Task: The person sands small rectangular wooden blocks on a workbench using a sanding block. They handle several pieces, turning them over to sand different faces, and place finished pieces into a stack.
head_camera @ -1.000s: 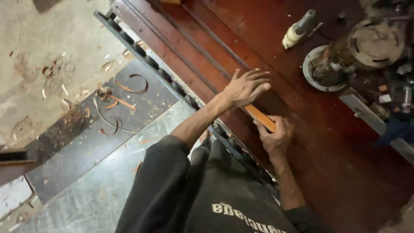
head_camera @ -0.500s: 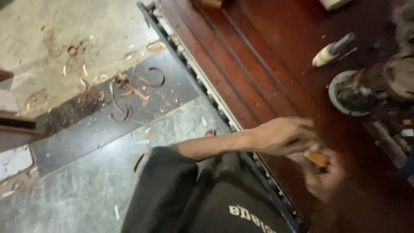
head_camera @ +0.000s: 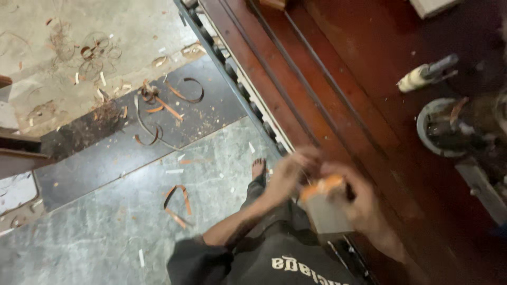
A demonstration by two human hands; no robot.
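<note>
Between both hands (head_camera: 317, 182), a blurred block (head_camera: 325, 208), long axis toward the body.

A small block (head_camera: 323, 206), orange on top and grey on its near face, is blurred, held above the red-brown wooden bench (head_camera: 380, 132) edge.

A: Any packages, labels, signs or screens here?
B: Hardly; a pale tube (head_camera: 425, 75) with a dark nozzle lies on the red-brown wooden panel (head_camera: 369, 68), upper right; its label is too blurred to make out.
A: Anything else?
B: White lettering on the dark shirt (head_camera: 296, 261), bottom centre; no screens.
</note>
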